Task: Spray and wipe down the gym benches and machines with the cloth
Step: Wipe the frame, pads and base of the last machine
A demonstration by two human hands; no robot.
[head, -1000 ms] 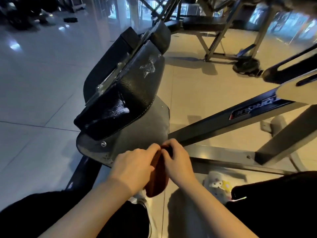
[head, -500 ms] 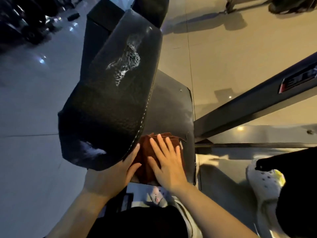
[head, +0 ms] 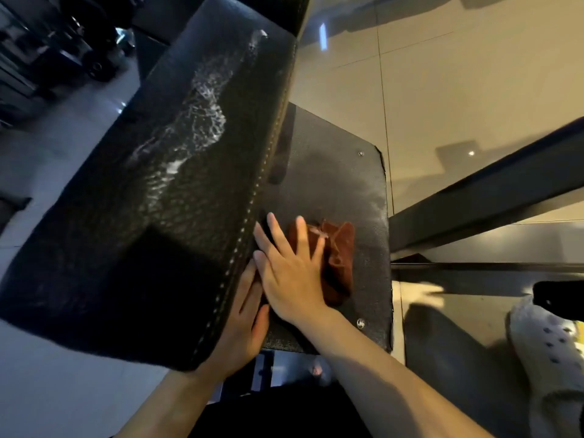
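A brown cloth lies bunched on the dark textured plate of a gym machine. My right hand presses flat on the cloth with straight, spread fingers. Just left of it, my left hand lies flat against the lower edge of the black stitched pad, partly under my right hand. White spray foam streaks the pad's upper face. A pale damp patch shows on the plate above the cloth. No spray bottle is in view.
A black steel frame beam runs diagonally at the right, with a second bar below it. A white clog-style shoe stands on the glossy tiled floor at the lower right. Dark gym equipment fills the upper left corner.
Both hands first held the folded cloth at the plate's edge. My right hand now presses it flat and has pushed it rightward across the plate. The view has tilted down and closer.
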